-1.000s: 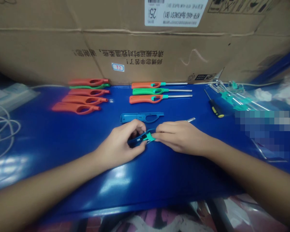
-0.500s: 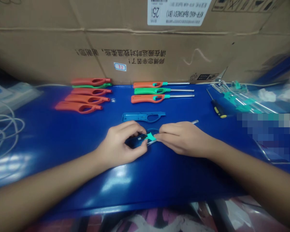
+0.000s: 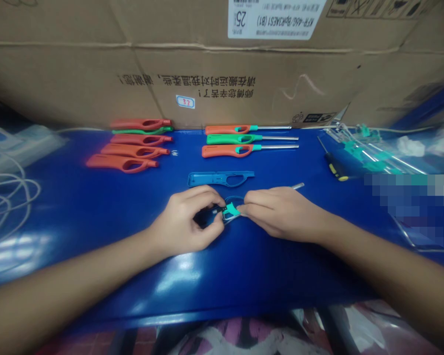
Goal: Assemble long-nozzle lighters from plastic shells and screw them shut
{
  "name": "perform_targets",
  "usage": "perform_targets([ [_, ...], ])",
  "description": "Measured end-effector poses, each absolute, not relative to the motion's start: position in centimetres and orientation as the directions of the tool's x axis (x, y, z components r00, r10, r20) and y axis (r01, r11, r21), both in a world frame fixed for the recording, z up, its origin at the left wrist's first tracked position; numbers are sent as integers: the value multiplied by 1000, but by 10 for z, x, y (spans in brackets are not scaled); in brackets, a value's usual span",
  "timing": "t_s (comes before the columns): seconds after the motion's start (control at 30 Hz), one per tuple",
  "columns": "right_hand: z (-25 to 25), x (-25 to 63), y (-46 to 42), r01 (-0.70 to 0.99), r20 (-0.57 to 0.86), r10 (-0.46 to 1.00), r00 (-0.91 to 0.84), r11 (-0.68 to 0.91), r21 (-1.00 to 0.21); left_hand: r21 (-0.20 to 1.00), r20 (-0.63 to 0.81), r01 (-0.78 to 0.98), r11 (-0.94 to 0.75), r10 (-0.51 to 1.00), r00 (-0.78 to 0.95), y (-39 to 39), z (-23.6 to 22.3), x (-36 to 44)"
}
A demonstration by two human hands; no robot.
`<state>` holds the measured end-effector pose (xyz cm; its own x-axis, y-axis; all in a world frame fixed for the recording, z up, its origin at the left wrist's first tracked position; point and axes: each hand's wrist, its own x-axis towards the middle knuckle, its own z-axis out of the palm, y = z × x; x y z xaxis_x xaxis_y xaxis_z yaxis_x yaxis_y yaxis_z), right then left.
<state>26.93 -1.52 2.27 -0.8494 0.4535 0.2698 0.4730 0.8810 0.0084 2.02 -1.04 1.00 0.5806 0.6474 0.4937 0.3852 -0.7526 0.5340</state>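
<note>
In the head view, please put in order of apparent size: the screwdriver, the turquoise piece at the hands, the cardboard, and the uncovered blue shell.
1. Cardboard
2. Blue shell
3. Screwdriver
4. Turquoise piece, perhaps partly hidden; visible part smallest.

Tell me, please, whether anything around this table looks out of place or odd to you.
No spill or damage is apparent, but the printing on the cardboard behind the table is upside down, and the metal and green parts at the right lie jumbled, unlike the neatly lined-up lighters.
</note>
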Motion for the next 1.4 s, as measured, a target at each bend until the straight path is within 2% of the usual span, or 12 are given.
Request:
perform_targets([
  [0.33, 28, 266, -16, 428, 178, 406, -896, 898, 107, 533, 477, 408, -741, 661, 579, -11, 9, 20],
  [0.5, 24, 265, -16, 429, 219, 398, -891, 896, 115, 566, 438, 416, -712, 687, 581, -10, 6, 20],
  [0.6, 24, 265, -16, 502, 277, 467, -840, 862, 69, 581, 423, 414, -701, 694, 583, -10, 3, 20],
  [0.7, 25, 267, -16, 578, 320, 559, -764, 815, -43, 584, 420, 415, -697, 697, 581, -10, 3, 19],
  [0.87, 24, 270, -13, 630, 259, 650, -714, 759, -166, 582, 413, 419, -697, 697, 586, -10, 3, 18],
  [1.23, 20, 270, -13, 626, 252, 647, -720, 761, -168, 594, 382, 443, -671, 720, 579, -8, 3, 18],
  [1.4, 24, 274, -13, 612, 210, 627, -750, 778, -140, 545, 379, 515, -662, 742, 552, -5, 4, 17],
])
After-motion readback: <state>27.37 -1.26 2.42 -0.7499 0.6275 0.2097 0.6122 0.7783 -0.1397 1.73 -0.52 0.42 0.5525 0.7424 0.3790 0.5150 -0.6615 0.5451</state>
